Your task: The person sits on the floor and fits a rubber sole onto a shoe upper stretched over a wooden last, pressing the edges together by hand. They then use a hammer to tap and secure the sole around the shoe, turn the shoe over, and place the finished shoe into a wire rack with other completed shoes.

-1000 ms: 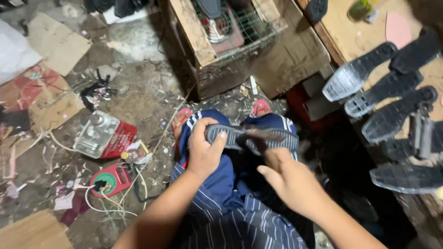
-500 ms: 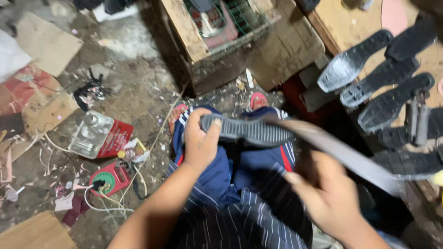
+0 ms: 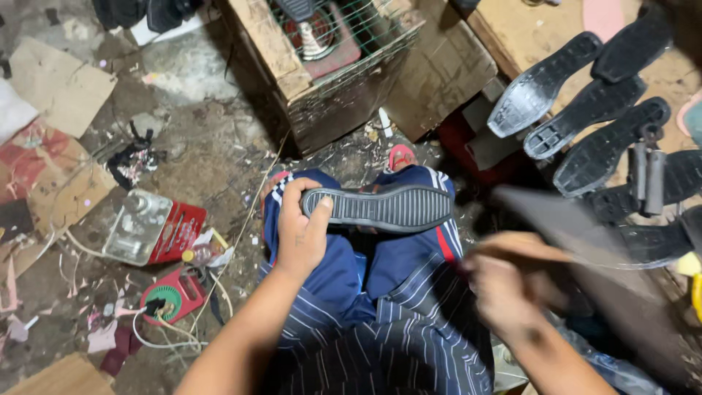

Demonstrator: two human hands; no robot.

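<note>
Head view: left hand [image 3: 300, 238] grip still around sole [image 3: 380, 207], right hand [image 3: 504, 285] now blurred, higher.

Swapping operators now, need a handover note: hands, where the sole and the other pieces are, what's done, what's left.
Left hand: grips the heel end of a black ribbed shoe sole, tread up, lying across the knees.
Right hand: motion-blurred, holding a long grey strip off to the right, clear of the sole.
More black soles lie in a row on the wooden bench at right.
Done: sole seated on the lap and steadied.
Left: cannot tell how far the work on the sole has got; strip is not on it.
</note>
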